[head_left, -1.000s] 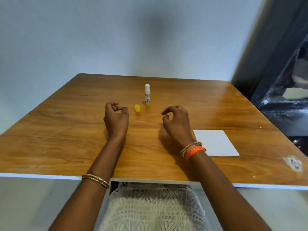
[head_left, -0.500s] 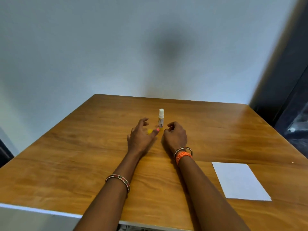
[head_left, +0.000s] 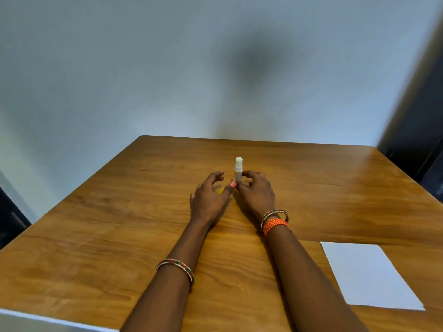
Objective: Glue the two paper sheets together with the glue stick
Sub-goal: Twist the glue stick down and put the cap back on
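Both hands are reaching further across the table than a moment ago, and they are now lying close together at the foot of the glue stick, where half a second back they were just short of it. The left hand (head_left: 208,200) is resting palm down with its fingers spread and loosely curled, its thumb stretching toward the right hand and its painted nail showing just beside the stick's base. It is gripping nothing. The right hand (head_left: 255,192) is curling around the lower part of the glue stick (head_left: 238,167), fingers bent beside the tube; whether they are actually pressing on it I cannot tell.

The glue stick is standing upright and uncapped, its white top rising above both hands. A blurred yellow cap (head_left: 220,190) is lying on the wood beneath the left hand's fingers, partly hidden by them. Bangles are sitting on both forearms, with an orange wristband (head_left: 275,225) on the right wrist.

The white paper sheet (head_left: 366,275) is lying flat near the right front corner of the wooden table (head_left: 96,236), well apart from the hands.
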